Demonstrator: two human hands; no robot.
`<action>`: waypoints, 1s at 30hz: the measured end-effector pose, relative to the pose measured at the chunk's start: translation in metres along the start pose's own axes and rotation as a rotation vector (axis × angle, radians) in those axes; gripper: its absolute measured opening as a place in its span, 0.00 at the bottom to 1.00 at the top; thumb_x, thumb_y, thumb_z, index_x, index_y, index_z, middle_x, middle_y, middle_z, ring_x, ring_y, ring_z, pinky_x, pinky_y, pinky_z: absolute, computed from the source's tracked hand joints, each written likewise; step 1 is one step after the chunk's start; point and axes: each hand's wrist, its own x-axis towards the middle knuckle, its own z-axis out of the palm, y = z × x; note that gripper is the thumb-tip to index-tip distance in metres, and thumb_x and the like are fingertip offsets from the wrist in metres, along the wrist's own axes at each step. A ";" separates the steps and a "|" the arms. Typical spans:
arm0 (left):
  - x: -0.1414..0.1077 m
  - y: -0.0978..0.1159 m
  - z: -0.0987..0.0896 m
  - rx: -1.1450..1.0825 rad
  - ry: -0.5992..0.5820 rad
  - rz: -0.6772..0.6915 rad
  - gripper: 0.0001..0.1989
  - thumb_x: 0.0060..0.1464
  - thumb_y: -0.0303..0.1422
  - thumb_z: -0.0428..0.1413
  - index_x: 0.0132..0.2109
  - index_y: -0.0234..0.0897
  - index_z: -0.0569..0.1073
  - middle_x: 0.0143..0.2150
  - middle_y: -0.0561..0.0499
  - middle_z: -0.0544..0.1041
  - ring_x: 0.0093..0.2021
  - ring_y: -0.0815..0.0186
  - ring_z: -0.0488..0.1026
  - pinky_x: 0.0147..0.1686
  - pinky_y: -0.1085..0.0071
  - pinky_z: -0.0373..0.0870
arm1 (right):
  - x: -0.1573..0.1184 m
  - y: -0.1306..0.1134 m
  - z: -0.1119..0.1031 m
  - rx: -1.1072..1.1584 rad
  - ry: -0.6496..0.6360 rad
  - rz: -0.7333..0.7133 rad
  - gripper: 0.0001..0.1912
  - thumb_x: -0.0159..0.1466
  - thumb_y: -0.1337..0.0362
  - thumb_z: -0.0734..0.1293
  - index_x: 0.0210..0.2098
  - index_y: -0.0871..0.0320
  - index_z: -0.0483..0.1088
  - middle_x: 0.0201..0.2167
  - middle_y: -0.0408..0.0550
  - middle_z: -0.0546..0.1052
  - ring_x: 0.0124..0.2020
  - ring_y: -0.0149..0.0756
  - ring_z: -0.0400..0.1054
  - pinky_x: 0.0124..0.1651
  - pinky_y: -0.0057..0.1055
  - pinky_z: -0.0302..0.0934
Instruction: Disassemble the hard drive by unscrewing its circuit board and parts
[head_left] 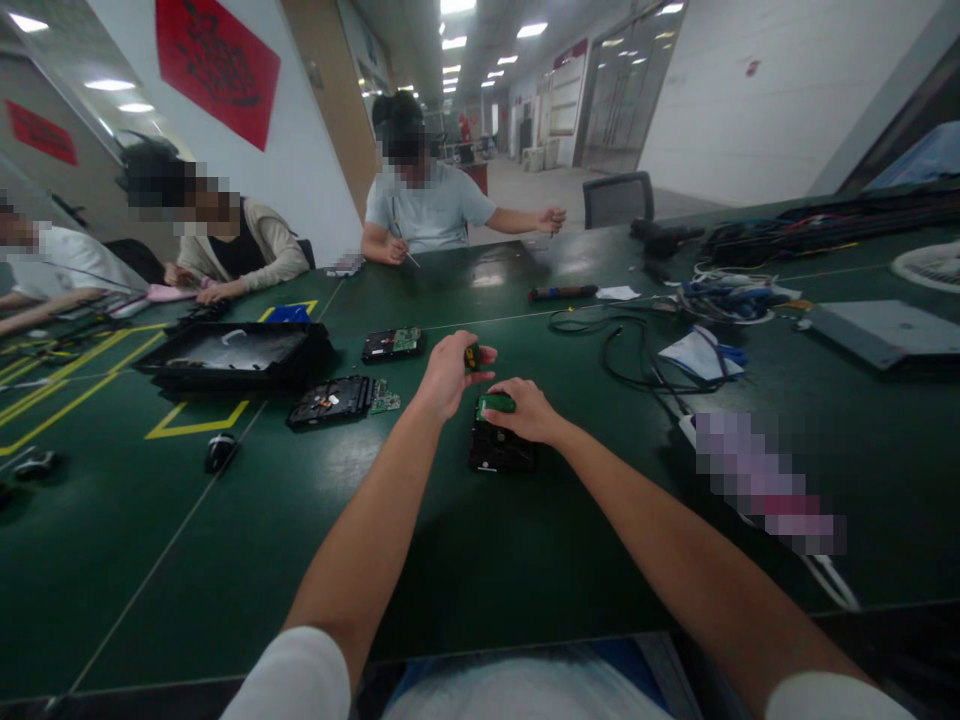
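Observation:
My left hand (448,372) is closed on a small black-and-yellow tool handle (472,356), held above the table; its tip is hidden. Just to the right and lower, my right hand (531,408) grips a green circuit board (496,403) between thumb and fingers. This board is at the far end of a black hard drive (501,450) lying flat on the table in front of me. Whether the board is attached to the drive I cannot tell. Left of my hands lie another hard drive (330,402) with a circuit board (385,397) beside it, and a drive with a green board (394,344) farther back.
A black tray (232,350) and a computer mouse (220,452) are on the left of the green table (360,560). Cables (720,295), a crumpled cloth (701,352), a grey metal box (885,330) and a blurred-out pinkish item (761,485) occupy the right. Several people sit opposite.

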 end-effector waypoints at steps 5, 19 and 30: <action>0.001 -0.002 -0.001 0.196 0.071 0.179 0.10 0.51 0.37 0.57 0.32 0.35 0.78 0.37 0.46 0.74 0.37 0.63 0.71 0.27 0.73 0.74 | -0.001 -0.003 -0.003 0.019 -0.023 0.029 0.24 0.66 0.45 0.72 0.56 0.50 0.78 0.55 0.53 0.78 0.58 0.53 0.70 0.60 0.49 0.62; 0.000 -0.004 0.000 0.201 0.038 0.175 0.09 0.52 0.37 0.57 0.32 0.36 0.77 0.37 0.46 0.76 0.37 0.63 0.72 0.26 0.74 0.72 | -0.001 -0.003 -0.002 0.020 -0.015 0.016 0.25 0.66 0.45 0.72 0.56 0.51 0.78 0.56 0.54 0.79 0.58 0.53 0.70 0.60 0.50 0.62; 0.001 -0.002 0.000 0.012 0.006 0.057 0.07 0.56 0.35 0.56 0.35 0.35 0.75 0.34 0.45 0.79 0.38 0.62 0.78 0.36 0.66 0.79 | -0.002 -0.004 -0.003 0.021 -0.019 0.021 0.26 0.66 0.44 0.72 0.57 0.50 0.77 0.56 0.53 0.78 0.57 0.51 0.70 0.60 0.49 0.62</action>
